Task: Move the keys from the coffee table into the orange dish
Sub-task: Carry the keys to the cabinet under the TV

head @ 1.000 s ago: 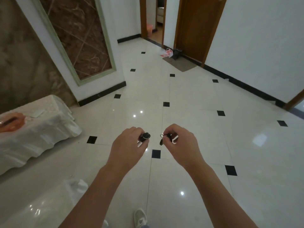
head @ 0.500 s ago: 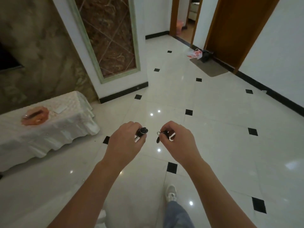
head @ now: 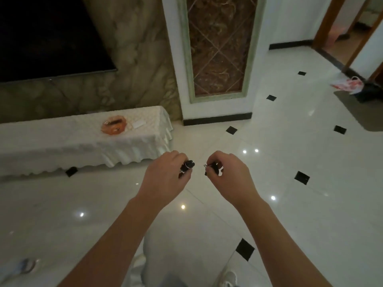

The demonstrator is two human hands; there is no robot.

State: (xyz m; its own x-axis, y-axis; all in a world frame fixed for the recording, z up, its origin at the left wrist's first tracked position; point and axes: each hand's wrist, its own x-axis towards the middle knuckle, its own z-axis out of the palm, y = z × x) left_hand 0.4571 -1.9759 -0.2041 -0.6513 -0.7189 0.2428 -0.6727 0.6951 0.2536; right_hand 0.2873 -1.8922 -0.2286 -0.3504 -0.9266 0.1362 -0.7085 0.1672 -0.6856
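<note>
My left hand (head: 165, 177) is closed around a black key fob (head: 187, 165) that sticks out past my fingers. A second set of dark keys with a metal ring (head: 212, 168) is gripped in my right hand (head: 230, 175). Both hands hover side by side over the tiled floor at mid-frame. The orange dish (head: 113, 127) rests on a low cabinet draped in a white cloth (head: 62, 141), up and to the left of my hands. Something dark lies inside the dish.
A small white card (head: 138, 124) lies right of the dish. A dark TV screen (head: 47, 36) hangs above the cabinet. A white pillar with a marble panel (head: 215, 59) stands behind. A red-and-white bag (head: 348, 84) and a doormat (head: 364, 112) lie far right by a doorway.
The view has swung left and moved closer to the cloth-covered cabinet, so the orange dish now sits nearer the centre. My hands keep the same grip on the keys.
</note>
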